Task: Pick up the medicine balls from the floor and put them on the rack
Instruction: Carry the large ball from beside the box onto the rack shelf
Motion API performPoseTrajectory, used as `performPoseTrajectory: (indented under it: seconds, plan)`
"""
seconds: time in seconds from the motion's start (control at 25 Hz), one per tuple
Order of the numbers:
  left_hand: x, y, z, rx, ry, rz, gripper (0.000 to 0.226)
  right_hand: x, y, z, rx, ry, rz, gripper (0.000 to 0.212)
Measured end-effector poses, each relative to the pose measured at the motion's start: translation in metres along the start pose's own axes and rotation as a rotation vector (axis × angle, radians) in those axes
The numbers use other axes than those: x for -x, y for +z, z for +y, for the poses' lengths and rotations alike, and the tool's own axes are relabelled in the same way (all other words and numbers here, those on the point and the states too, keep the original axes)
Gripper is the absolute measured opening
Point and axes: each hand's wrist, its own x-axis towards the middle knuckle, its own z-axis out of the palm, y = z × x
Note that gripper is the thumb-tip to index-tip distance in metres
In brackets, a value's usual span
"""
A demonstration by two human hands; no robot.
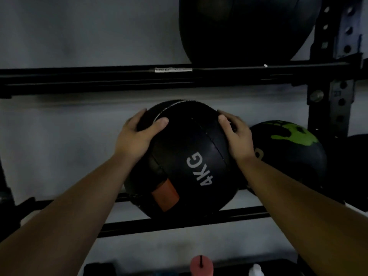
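Note:
A black medicine ball (185, 154) marked "4KG" with an orange patch sits at the middle shelf of the black rack (179, 222), resting on its two rails. My left hand (137, 134) grips the ball's upper left side. On the upper right side my right hand (237, 136) presses against it. Just to the right, a black ball with a green handprint (290, 150) lies on the same shelf, touching or nearly touching the 4KG ball. A larger dark ball (245, 28) rests on the shelf above.
The upper shelf rail (99, 76) runs across above the ball. A perforated upright post (334, 108) stands at the right. Another dark ball (358, 168) shows at the far right edge. Below, a red round object (201, 265) and a white bottle (255, 270) sit near the bottom edge.

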Motion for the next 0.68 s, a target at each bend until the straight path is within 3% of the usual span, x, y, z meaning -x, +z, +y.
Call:
performPoseTrajectory:
  seconds: [0.16, 0.28, 0.4, 0.52, 0.68]
  plan:
    - [0.02, 0.004, 0.016, -0.174, 0.096, -0.142, 0.143, 0.017, -0.032, -0.01, 0.14, 0.059, -0.05, 0.043]
    - [0.022, -0.002, 0.034, -0.285, 0.071, -0.223, 0.147, 0.022, -0.061, -0.023, 0.254, 0.13, -0.221, 0.052]
    - [0.044, -0.009, 0.045, -0.349, 0.031, -0.199, 0.139, 0.047, -0.089, -0.042, 0.25, 0.206, -0.272, 0.061]
    - [0.104, -0.004, 0.057, -0.465, 0.102, -0.14, 0.128, 0.094, -0.13, -0.056, 0.211, 0.259, -0.238, 0.061]
    - [0.212, 0.02, 0.087, -0.402, 0.099, -0.162, 0.119, 0.151, -0.204, -0.075, 0.207, 0.348, -0.233, 0.061]
